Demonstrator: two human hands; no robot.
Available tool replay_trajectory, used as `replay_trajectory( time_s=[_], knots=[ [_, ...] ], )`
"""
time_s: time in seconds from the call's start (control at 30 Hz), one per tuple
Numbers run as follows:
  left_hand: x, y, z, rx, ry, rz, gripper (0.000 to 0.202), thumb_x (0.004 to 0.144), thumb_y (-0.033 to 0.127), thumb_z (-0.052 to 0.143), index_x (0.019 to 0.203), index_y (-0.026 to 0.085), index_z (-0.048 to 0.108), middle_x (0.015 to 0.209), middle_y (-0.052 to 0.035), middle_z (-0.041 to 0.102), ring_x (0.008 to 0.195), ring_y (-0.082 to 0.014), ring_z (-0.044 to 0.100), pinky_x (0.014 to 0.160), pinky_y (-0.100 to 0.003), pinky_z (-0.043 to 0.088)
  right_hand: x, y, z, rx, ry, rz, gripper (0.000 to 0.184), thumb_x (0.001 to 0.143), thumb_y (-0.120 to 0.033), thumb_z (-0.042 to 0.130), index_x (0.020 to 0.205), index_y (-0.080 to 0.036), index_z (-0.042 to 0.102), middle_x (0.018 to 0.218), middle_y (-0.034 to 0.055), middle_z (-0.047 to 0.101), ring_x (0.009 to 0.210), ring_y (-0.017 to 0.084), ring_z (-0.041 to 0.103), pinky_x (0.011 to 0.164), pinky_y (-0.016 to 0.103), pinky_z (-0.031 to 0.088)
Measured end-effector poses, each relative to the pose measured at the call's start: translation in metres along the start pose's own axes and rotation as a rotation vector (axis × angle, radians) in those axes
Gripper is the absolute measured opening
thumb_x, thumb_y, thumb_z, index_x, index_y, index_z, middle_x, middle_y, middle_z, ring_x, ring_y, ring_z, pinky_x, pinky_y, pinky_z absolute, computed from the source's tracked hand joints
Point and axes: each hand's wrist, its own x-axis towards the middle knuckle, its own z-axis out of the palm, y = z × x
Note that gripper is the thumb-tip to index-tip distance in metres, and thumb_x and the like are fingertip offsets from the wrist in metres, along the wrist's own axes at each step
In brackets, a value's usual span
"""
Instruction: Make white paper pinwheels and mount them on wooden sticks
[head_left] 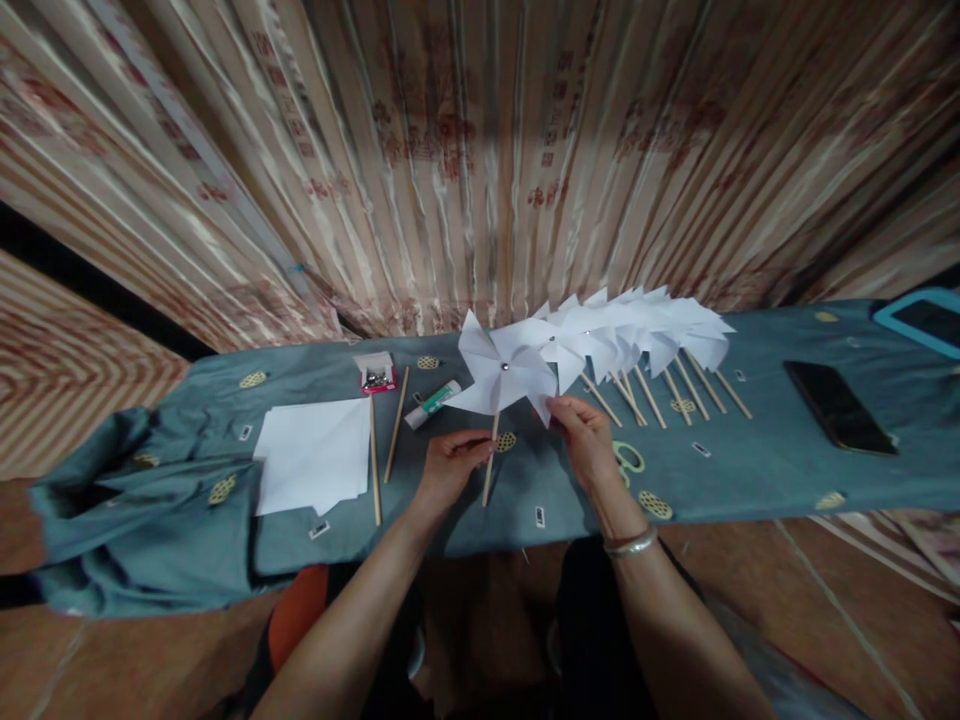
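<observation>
near edge of the table (517, 537), left grip (455, 467) is pinching the stick (487, 485), right grip (587, 438) the pinwheel (517, 382); we're wanting gentle pressure

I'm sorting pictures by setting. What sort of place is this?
Likely a room in a home, used as a small craft spot: a patterned curtain hangs behind a cloth-covered table, which bears white paper and a row of pinwheels.
</observation>
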Motion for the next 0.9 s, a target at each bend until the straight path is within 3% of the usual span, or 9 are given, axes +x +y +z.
replay_trajectory(
  time_s=[0.2,0.9],
  knots=[
    [0.001,0.001,0.002,0.012,0.033,-0.002,0.028,0.048,0.033,0.085,0.069,0.016,0.077,0.057,-0.0015,0.068,0.052,-0.011,0.054,0.055,-0.024,0.044,-0.008,0.001,0.008,-0.037,-0.113,-0.015,0.034,0.066,-0.046,0.079,0.049,-0.022,0.062,0.051,-0.0046,0.054,0.053,0.011,0.044,0.055,0.026,0.036],
    [-0.001,0.004,0.005,0.021,-0.008,0.015,0.028,0.049,0.035,0.086,0.069,0.016,0.078,0.058,-0.002,0.069,0.053,-0.0112,0.053,0.055,-0.024,0.042,-0.018,0.005,0.024,-0.121,-0.3,-0.007,0.034,0.064,-0.055,0.077,0.054,-0.023,0.071,0.056,0.0007,0.068,0.055,0.014,0.057,0.057,0.028,0.044]
  ],
)
